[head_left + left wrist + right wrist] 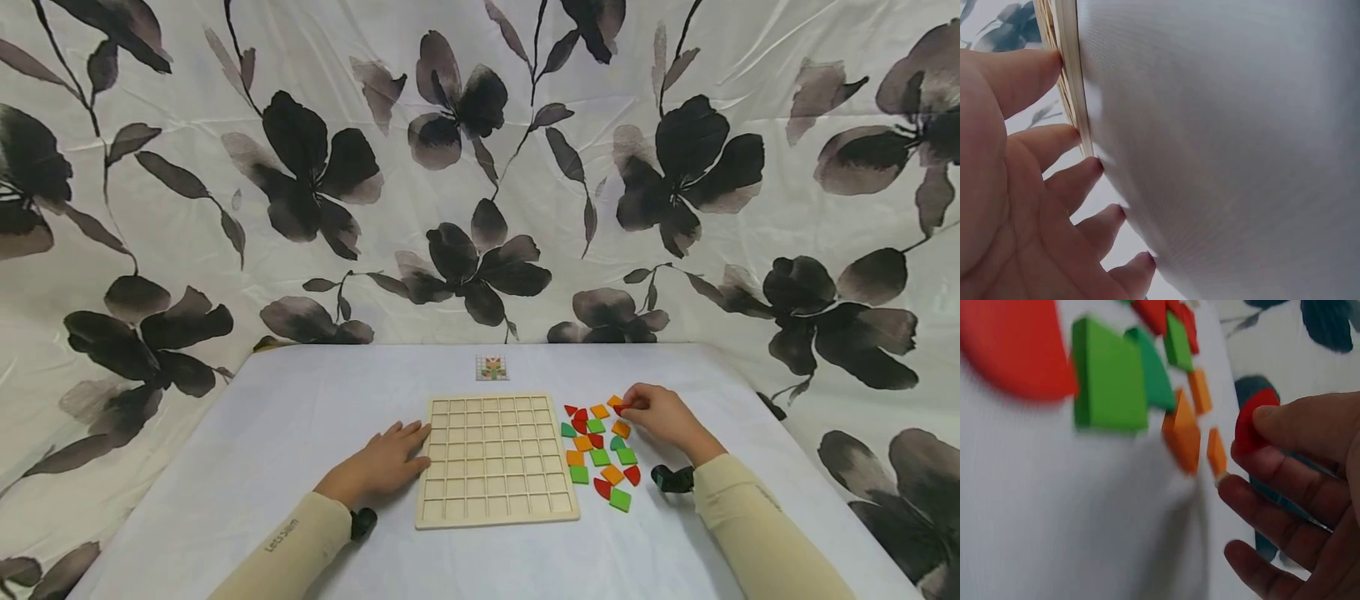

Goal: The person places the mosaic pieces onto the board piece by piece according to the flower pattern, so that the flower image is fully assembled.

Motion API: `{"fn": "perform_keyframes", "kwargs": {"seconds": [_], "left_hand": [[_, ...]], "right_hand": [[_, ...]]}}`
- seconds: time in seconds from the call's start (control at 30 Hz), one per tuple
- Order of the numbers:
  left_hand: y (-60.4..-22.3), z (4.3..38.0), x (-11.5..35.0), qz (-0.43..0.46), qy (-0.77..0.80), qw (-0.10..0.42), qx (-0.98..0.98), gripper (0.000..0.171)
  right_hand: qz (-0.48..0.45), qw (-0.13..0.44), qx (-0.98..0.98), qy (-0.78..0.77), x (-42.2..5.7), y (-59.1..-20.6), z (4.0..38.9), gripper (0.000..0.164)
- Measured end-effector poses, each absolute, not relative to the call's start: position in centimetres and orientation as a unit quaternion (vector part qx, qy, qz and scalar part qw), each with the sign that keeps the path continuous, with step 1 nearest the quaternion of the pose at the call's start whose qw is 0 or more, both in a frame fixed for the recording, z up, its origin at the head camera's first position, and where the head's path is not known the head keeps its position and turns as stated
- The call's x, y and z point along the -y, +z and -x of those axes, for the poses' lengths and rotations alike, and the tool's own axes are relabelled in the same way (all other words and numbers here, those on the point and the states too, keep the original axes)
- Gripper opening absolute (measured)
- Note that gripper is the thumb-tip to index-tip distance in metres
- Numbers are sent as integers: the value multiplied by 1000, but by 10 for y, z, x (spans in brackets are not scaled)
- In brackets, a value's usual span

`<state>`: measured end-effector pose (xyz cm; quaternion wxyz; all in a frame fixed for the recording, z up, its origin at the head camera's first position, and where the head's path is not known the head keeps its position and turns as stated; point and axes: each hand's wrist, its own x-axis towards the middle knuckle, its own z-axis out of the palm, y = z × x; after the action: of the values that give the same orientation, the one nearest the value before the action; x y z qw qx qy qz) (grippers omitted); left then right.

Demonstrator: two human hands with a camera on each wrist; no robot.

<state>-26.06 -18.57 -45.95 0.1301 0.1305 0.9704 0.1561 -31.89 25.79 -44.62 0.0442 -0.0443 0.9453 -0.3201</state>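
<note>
A pale wooden grid board (495,458) lies flat on the table. My left hand (384,460) rests at its left side; in the left wrist view the thumb and a finger touch the edge of the board (1071,69), with the fingers spread and fairly straight. Right of the board, my right hand (663,414) pinches a red piece with a curved edge (1251,422) between thumb and forefinger, above the far end of the loose pieces. Among these are green squares (600,457), orange squares (612,474), red curved pieces (602,488) and dark green curved pieces (617,443).
A small card with a coloured pattern on a grid (492,368) lies beyond the board. White cloth (315,400) covers the table, and a floral curtain (480,167) hangs behind it. Both wrists wear a small black device (672,479).
</note>
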Motion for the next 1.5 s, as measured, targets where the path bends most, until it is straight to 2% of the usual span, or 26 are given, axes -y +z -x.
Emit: {"fn": "perform_keyframes", "kwargs": {"seconds": [0.37,0.6,0.73,0.97,1.27,1.5], "left_hand": [[-461,262,190,-127,165,132,-969,69],[-464,263,191,-127,158,130,-971,69],[-462,262,190,-125,165,133,-969,68],[-461,259,188,-122,166,133,-969,68],[-463,260,187,-124,164,136,-969,68],[-466,260,188,-120,154,129,-972,69]], "right_hand": [[129,48,-917,-375,-180,-434,326,26],[164,59,-896,-409,-131,-435,332,14],[191,60,-891,-408,-112,-440,336,15],[215,44,-920,-324,-94,-445,343,16],[202,53,-927,-311,-89,-446,350,3],[204,58,-924,-318,-86,-449,349,9]]}}
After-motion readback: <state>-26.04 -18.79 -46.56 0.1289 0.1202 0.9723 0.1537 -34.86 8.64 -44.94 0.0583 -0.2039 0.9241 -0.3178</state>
